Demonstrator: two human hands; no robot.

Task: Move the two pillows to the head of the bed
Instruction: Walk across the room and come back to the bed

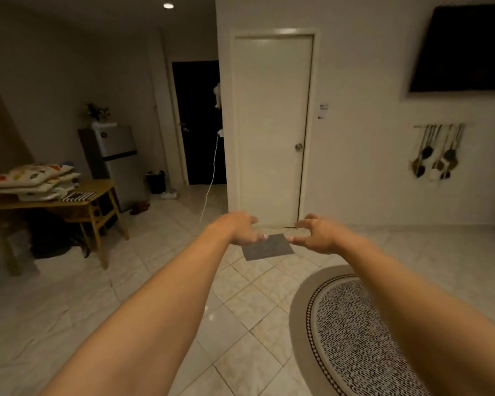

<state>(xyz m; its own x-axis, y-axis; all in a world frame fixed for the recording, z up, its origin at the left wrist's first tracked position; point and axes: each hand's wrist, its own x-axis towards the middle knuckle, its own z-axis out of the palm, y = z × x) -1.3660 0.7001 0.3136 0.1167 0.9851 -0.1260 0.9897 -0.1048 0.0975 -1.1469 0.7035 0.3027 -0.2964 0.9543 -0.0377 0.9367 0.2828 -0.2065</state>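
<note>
Pillows [30,178] stacked on wooden table [69,204], overhanging its left end; pale covers, coloured blotches. Open tiled floor [160,281] between. Left hand [240,228] and right hand [315,234] outstretched mid-air, fingers loosely curled, empty. Fridge [112,164] behind table; round rug [352,335] lower right.

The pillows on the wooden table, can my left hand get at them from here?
Probably not. The pillows sit on the table far off to the left, while the left hand is held out straight ahead, empty.
</note>
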